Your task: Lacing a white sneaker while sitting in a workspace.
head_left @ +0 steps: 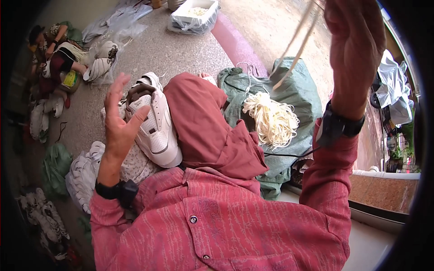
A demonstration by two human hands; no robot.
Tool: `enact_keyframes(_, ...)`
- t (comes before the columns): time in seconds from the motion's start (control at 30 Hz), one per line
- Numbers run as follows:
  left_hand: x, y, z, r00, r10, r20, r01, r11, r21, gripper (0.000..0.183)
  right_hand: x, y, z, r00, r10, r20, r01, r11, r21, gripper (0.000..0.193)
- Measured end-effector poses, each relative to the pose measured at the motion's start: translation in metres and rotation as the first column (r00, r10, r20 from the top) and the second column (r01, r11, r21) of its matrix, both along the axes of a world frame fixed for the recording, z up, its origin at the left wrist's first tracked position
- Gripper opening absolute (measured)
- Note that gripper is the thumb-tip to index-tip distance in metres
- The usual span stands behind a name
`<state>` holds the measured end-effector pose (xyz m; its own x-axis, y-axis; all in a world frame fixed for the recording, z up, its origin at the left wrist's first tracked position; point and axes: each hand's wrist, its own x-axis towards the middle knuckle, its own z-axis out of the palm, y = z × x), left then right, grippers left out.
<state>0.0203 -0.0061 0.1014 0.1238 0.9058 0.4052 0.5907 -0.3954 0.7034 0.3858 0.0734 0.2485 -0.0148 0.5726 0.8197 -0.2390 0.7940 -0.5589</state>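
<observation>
A white sneaker (156, 124) with perforated panels lies on my lap, its toe toward me and no lace visible in its eyelets. Beside it my left hand (120, 119) is open, thumb and fingers spread around the shoe's left side. High at the upper right, my right hand (355, 49) is closed, its fingertips cut off by the picture's edge. A blurred cream shoelace (296, 56) hangs in two strands beside that hand, over a bundle of cream shoelaces (272, 121). The bundle rests on a green woven sack (282, 165) at my right.
White shoes (86, 174) are piled at my left, with more shoes (43, 221) farther down. Another person (58, 63) sits at the far left among shoes. A white tub (194, 13) stands ahead. A black cable (289, 155) runs from my right wrist.
</observation>
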Motion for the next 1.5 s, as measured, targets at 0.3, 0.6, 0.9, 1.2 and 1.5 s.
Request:
enact_keyframes(0.3, 0.059, -0.046, 0.087, 0.608, -0.224, 0.762, 0.62, 0.734, -0.279, 0.047, -0.087, -0.084, -0.029, 0.722, 0.685, 0.101, -0.398, 0.53, -0.749, 0.022)
enact_keyframes(0.6, -0.118, -0.107, 0.063, 0.614, -0.227, 0.756, 0.652, 0.686, -0.323, 0.031, -0.054, -0.052, -0.135, 0.311, 0.411, 0.857, -0.15, 0.912, -0.383, 0.013)
enact_keyframes(0.9, -0.253, -0.184, 0.018, -0.074, -0.14, 0.987, 0.037, 0.989, 0.143, 0.031, -0.036, -0.054, -0.183, 0.64, 0.65, 0.411, -0.214, 0.664, -0.717, 0.029)
enact_keyframes(1.2, -0.313, -0.207, -0.077, -0.377, 0.142, 0.915, -0.333, 0.901, -0.277, 0.02, 0.036, -0.025, -0.213, 0.403, 0.191, -0.895, -0.903, 0.241, -0.355, 0.026)
enact_keyframes(1.5, -0.385, -0.251, -0.147, -0.351, 0.071, 0.934, -0.482, 0.841, -0.245, 0.023, 0.212, 0.004, -0.299, 0.619, -0.189, -0.762, -0.674, 0.371, -0.639, 0.029)
